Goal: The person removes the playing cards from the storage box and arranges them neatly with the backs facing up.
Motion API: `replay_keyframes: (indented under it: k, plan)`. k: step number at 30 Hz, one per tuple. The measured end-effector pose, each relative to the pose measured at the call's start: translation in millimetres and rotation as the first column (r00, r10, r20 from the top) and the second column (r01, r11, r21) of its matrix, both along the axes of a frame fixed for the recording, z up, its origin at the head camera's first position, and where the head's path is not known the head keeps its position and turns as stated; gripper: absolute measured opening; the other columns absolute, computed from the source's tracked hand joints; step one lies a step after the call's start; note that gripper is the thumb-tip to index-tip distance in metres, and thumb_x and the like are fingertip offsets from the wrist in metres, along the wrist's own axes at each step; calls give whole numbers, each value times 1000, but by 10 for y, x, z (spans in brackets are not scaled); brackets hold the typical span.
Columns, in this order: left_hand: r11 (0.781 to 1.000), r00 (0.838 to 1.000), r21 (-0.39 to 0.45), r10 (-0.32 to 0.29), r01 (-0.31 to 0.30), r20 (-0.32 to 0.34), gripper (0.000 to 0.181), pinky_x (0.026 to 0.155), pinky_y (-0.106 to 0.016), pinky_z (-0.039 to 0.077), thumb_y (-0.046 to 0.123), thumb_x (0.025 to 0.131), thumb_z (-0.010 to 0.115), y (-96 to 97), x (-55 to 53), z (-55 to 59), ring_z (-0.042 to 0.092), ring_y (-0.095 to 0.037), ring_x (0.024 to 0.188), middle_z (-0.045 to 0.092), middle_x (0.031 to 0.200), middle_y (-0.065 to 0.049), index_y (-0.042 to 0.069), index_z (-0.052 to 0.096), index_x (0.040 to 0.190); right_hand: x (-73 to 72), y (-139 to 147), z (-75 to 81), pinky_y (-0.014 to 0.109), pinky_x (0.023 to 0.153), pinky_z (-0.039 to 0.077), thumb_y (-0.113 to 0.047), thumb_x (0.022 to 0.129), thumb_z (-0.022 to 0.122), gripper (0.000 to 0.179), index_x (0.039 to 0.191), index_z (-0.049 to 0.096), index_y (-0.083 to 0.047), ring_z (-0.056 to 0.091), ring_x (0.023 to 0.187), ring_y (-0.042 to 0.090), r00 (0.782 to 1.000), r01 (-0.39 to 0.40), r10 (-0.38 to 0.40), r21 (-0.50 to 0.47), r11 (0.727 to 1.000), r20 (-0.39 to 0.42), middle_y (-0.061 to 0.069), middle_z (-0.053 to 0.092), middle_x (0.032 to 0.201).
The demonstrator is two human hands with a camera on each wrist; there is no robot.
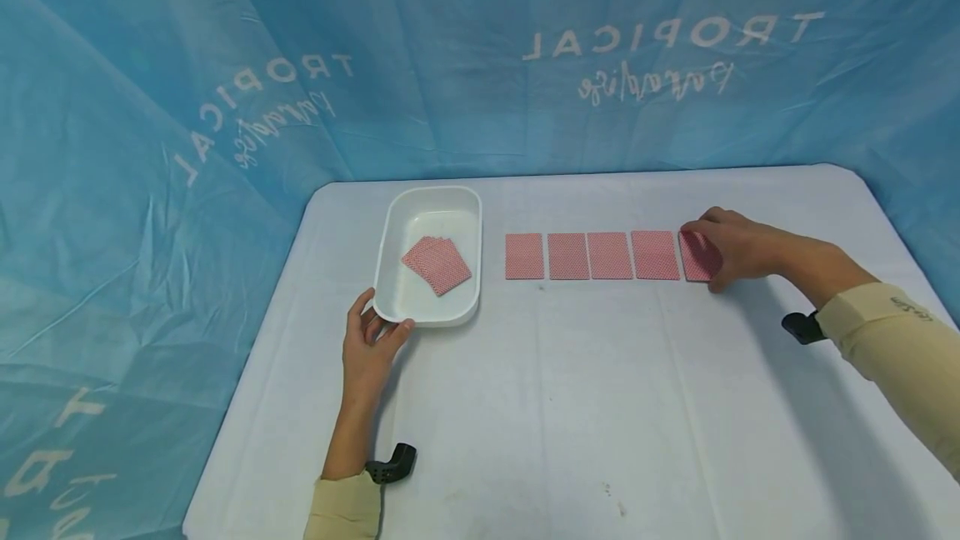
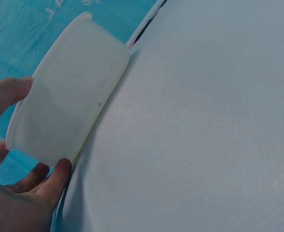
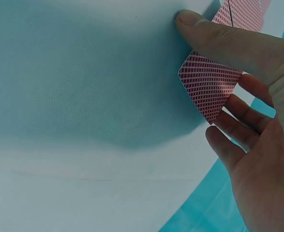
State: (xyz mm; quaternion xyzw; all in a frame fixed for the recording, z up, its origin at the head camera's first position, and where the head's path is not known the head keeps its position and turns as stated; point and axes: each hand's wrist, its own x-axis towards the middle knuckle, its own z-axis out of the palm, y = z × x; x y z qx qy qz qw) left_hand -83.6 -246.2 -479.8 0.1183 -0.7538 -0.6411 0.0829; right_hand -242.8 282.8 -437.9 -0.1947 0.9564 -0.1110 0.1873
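Note:
A white plastic tray (image 1: 388,261) stands on the left part of the table, with overlapping red-patterned playing cards (image 1: 442,263) face down inside. My left hand (image 1: 372,352) grips its near left corner; the left wrist view shows the digits spread around the tray's outer wall (image 2: 69,92). To the right of the tray, several face-down cards (image 1: 611,256) lie in a row. At the row's right end my right hand (image 1: 738,248) holds a playing card (image 1: 695,258) by its far and near edges. In the right wrist view, the thumb partly hides that card (image 3: 207,87).
A white cloth covers the table (image 1: 570,407), and blue printed curtains (image 1: 465,57) hang along its back and left side. Black straps with dark devices (image 1: 397,463) sit on both wrists, at the ends of beige sleeves (image 1: 892,348).

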Motion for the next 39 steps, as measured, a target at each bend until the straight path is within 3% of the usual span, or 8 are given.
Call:
replay_keyframes:
  k: [3,21,28,34,39]
  plan:
    - [1000,1000,-7,7,-7,-7,80,94,-23,47,19,82,79,-21,-16,-82,48,-22,125,44,140,-10,25,33,147,-1,1,3,49,67,57,-22,47,96,104,136,44,-6,40,111,41,1000,-5,5,2,1000,5,18,42,124]
    - [1000,1000,-29,9,-9,-13,80,95,-24,47,21,82,79,-18,-14,-97,48,-22,125,44,140,-10,25,32,147,-2,0,7,57,74,54,-24,51,95,103,138,44,-8,36,116,43,1000,-14,14,43,999,6,19,42,130]
    - [1000,999,-17,13,-13,-34,80,94,-24,47,20,82,79,-48,-26,-91,48,-22,125,45,139,-10,25,34,147,-61,-7,10,52,68,56,-27,49,96,103,136,45,-4,37,113,42,999,-35,37,67,997,-34,19,43,129]
    - [1000,1000,9,1,-1,-15,80,93,-22,48,17,81,79,-27,-16,-41,48,-22,125,45,139,-10,22,34,147,-56,-24,25,52,69,55,-31,53,94,103,137,44,-2,36,114,43,999,-36,37,84,996,-11,21,42,131]
    - [1000,1000,15,-14,14,-10,81,92,-22,48,13,81,79,19,6,104,47,-28,126,43,141,-16,13,32,148,-57,-72,148,63,79,49,-40,59,90,102,139,42,1,34,119,47,999,-50,52,96,994,-17,25,41,134]
